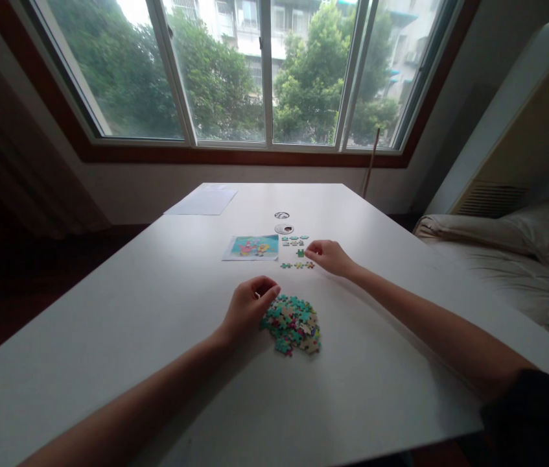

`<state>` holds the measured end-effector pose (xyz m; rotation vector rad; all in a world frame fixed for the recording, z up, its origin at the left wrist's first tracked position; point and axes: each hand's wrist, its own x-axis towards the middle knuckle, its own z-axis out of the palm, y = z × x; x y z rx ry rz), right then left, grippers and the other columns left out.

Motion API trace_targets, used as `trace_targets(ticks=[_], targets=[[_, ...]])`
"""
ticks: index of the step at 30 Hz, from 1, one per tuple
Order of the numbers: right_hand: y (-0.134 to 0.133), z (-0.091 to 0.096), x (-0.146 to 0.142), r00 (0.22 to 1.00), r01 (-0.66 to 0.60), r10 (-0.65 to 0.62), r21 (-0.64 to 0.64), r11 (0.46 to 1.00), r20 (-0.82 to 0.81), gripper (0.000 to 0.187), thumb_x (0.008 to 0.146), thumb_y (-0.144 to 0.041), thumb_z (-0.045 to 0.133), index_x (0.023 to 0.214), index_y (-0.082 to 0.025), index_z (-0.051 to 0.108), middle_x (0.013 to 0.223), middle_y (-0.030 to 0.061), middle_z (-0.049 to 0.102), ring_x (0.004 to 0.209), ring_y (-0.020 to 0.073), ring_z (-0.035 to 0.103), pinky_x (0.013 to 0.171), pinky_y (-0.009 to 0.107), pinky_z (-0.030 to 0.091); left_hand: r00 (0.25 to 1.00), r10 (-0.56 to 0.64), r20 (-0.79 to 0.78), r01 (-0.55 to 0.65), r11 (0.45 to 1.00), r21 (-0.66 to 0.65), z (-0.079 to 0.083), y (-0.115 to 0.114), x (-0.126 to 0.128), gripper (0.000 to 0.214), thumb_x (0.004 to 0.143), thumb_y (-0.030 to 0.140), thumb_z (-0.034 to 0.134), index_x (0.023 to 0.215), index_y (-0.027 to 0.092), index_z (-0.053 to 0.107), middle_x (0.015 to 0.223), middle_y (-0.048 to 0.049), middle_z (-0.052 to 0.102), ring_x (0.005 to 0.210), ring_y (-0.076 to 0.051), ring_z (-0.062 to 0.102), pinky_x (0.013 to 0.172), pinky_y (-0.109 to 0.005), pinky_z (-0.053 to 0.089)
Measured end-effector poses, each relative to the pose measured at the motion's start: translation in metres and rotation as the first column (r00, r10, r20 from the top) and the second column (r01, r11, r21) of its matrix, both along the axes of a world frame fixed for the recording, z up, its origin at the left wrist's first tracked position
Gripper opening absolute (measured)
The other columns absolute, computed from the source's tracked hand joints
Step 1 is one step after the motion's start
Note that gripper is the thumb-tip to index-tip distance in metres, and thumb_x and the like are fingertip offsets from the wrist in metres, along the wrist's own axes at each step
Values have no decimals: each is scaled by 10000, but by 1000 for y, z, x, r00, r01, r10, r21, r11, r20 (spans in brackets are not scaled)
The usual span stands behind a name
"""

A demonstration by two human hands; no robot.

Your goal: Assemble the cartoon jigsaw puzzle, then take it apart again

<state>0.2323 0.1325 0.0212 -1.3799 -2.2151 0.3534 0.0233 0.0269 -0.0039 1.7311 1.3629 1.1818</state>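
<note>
A heap of small colourful puzzle pieces (294, 323) lies on the white table (157, 324) in front of me. My left hand (249, 306) rests at the heap's left edge, fingers curled and tips touching the pieces. My right hand (328, 255) is farther out, fingers closed in a pinch beside several loose pieces (297, 254) laid out separately; what it pinches is too small to make out. A printed picture card (252, 247) lies just left of those loose pieces.
Two small round objects (282, 222) sit beyond the loose pieces. A sheet of paper (202, 201) lies at the table's far left. A bed with pale bedding (522, 259) stands to the right. A stick (370, 162) leans under the wide window.
</note>
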Motion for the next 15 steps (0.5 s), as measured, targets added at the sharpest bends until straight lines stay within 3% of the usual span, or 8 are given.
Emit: trace_targets(ticks=[3, 7, 15], targets=[[21, 4, -13, 998, 54, -52, -50, 997, 36, 232, 808, -312, 531, 808, -144, 691, 732, 32, 679, 660, 121, 587, 590, 211, 387, 1000, 0, 0, 0, 1000, 2, 1, 0, 0, 234, 751, 359, 567, 689, 141, 624, 613, 4, 578, 557, -116, 473, 525, -214, 364], [37, -4, -26, 995, 50, -44, -73, 996, 89, 223, 794, -324, 546, 792, -161, 697, 725, 25, 684, 666, 126, 598, 582, 209, 384, 1000, 3, 0, -3, 1000, 2, 3, -1, 0, 232, 754, 356, 561, 695, 141, 623, 611, 5, 577, 557, -118, 479, 525, -217, 365], [41, -13, -35, 984, 68, -67, -1, 998, 165, 205, 801, -338, 551, 920, -214, 664, 874, 30, 691, 763, 148, 601, 678, 241, 402, 1000, 2, 9, -2, 1000, 2, 3, -1, -1, 228, 750, 350, 568, 690, 137, 624, 612, 7, 579, 555, -116, 484, 528, -216, 369]])
